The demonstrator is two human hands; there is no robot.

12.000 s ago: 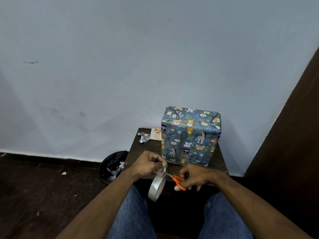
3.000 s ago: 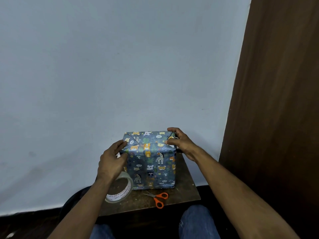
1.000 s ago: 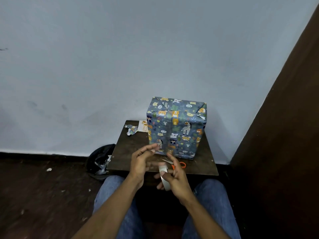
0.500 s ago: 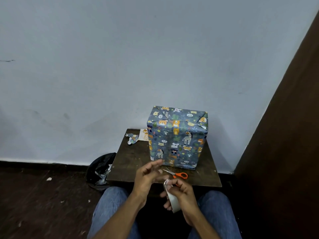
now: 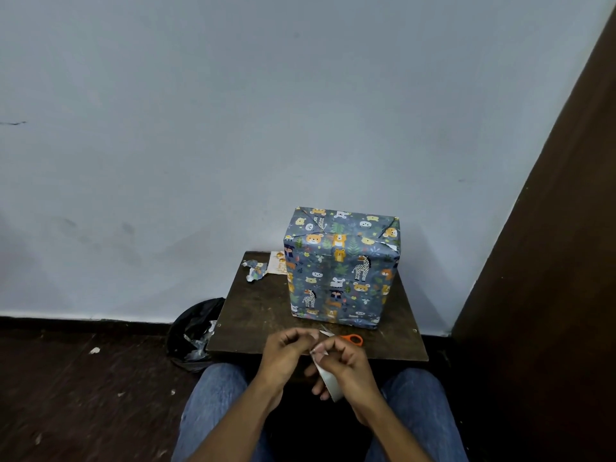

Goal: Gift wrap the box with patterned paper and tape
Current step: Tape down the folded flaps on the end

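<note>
The box [image 5: 340, 271], wrapped in blue paper with animal prints, stands upright on a small dark wooden table [image 5: 260, 315], toward its back right. In front of the table, over my lap, my right hand [image 5: 346, 365] grips the roll of clear tape [image 5: 328, 383] edge-on. My left hand [image 5: 286, 353] has its fingers curled and pinches at the tape's loose end near the top of the roll. Orange-handled scissors [image 5: 350, 338] lie on the table's front edge, just behind my hands.
Crumpled paper scraps [image 5: 255, 270] and a small card [image 5: 278, 263] lie at the table's back left. A black bin bag with scraps [image 5: 195, 331] sits on the floor left of the table. A brown wooden panel [image 5: 550, 261] rises on the right; a pale wall stands behind.
My hands have closed together on the tape roll. The left fingers, spread half a second ago, now curl and pinch at the tape end. Box and scissors have not moved.
</note>
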